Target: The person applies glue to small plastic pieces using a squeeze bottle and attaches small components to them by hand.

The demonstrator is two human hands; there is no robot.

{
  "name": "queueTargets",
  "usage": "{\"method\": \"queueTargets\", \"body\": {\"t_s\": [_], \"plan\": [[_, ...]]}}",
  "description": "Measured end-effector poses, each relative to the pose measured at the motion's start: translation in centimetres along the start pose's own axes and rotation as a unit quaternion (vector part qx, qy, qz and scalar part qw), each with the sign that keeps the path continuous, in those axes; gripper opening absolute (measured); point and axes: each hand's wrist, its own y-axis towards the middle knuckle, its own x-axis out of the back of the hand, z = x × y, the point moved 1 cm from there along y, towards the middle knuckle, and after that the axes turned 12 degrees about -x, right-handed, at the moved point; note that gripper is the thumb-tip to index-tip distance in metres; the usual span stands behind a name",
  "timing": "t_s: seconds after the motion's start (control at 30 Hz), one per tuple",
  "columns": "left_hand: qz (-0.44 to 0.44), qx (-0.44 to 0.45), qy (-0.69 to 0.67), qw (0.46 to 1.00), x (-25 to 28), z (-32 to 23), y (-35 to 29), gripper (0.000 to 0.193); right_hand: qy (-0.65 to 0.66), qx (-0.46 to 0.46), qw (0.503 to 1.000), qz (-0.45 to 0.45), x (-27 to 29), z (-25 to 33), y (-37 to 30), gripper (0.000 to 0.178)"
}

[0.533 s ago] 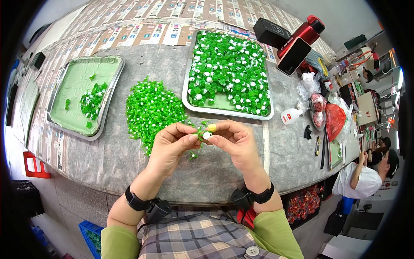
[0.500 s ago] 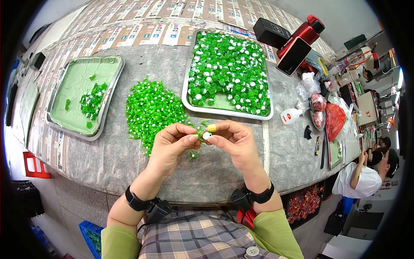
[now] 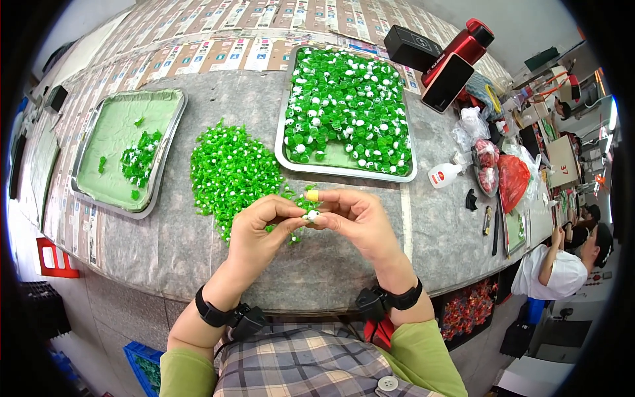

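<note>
My left hand (image 3: 261,226) is closed in a pinch, with thumb and index finger on a small green plastic piece, mostly hidden by the fingertips. Opposite it, my right hand (image 3: 362,225) pinches a small white ball with black dots (image 3: 312,215). The ball touches my left fingertips. Yellow tape (image 3: 312,196) wraps the tip of my right index finger. Just beyond my left hand lies a heap of small green pieces with white bits (image 3: 235,172); a few loose ones lie beside my fingers.
A metal tray (image 3: 344,174) full of green and white pieces stands at the back. Another tray (image 3: 99,135) at the left holds a small cluster. To the right are a white bottle (image 3: 443,175), red flask (image 3: 471,40), phone (image 3: 447,83) and bags (image 3: 514,182). A person in white (image 3: 552,268) sits far right.
My hands have come closer together, and the white ball has moved slightly left and down against my left fingertips. My left fingers have shifted a little to the right.
</note>
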Motion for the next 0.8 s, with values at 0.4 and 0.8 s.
{"method": "queueTargets", "body": {"t_s": [0.4,0.8], "plan": [[0.026,-0.111,0.138,0.984,-0.2,-0.7,0.5,0.011,0.007,-0.028,0.999,0.043,0.8,-0.7,0.7,0.022],[-0.241,0.031,-0.022,0.97,8.5,0.0,2.7,0.011,-0.428,0.062,0.902,-0.001,-0.4,-1.1,0.9,0.022]]}}
